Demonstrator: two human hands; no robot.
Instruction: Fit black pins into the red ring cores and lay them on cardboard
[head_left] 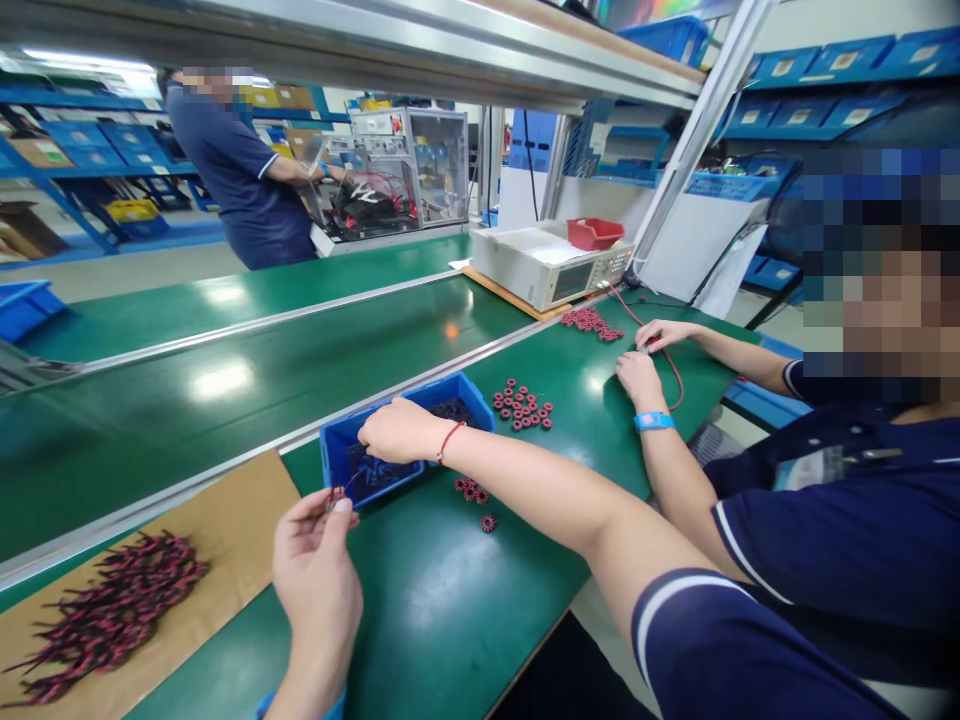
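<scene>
My left hand [321,565] pinches a small red-and-black wire-wound ring coil [335,497] between thumb and fingers, with thin wire ends sticking out. My right hand [405,432] reaches over the blue bin [409,480], its fingers curled together and pointing down. What those fingertips hold, if anything, is hidden. Small dark tube-like pieces [375,478] lie inside the bin. Under my right forearm sit several loose ring coils [471,490], with a single ring coil [488,523] nearer to me. Another group of coils [523,405] lies beyond the forearm.
Finished-looking coils with dark leads [124,610] are heaped on brown cardboard [247,520] at left. A co-worker's hands [649,365] work by a red cable [679,375] at right. Behind stands a bench meter [551,265] bearing a red tray [595,233]. Another person [232,180] stands across the green bench.
</scene>
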